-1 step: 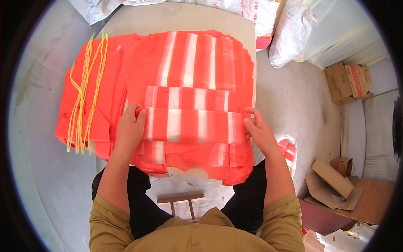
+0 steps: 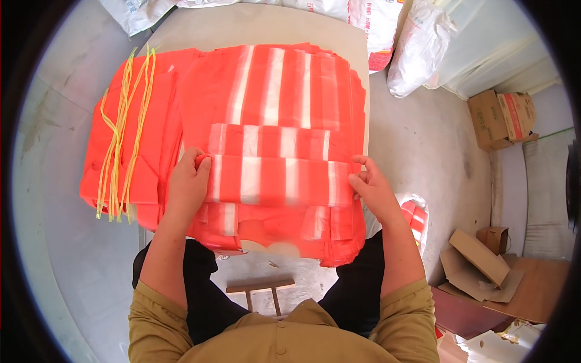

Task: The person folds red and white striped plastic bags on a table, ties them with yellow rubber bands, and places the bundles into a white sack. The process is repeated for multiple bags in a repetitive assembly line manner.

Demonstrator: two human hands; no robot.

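Note:
A thick stack of red plastic bags with white stripes (image 2: pixel 266 85) lies on the table in front of me. Across its near half runs a folded striped plastic bag (image 2: pixel 266 180), doubled over into a flat band. Thumb and fingers of my left hand (image 2: pixel 189 184) are closed on the band's left end, where a bit of red film bunches up. At the opposite end, my right hand (image 2: pixel 374 187) pinches the edge between thumb and curled fingers, its index finger lifted a little. What lies under its fingertips is partly hidden.
Left of the stack sits a plain red pile (image 2: pixel 148 109) with yellow strings (image 2: pixel 124 133) laid over it. The pale tabletop (image 2: pixel 272 27) shows behind. White sacks (image 2: pixel 420 48) stand at the far right, cardboard boxes (image 2: pixel 490 127) beyond. A wooden stool (image 2: pixel 260 286) is between my legs.
My right thumb and fingers have shifted very slightly left against the folded bag's edge. Nothing else has visibly moved.

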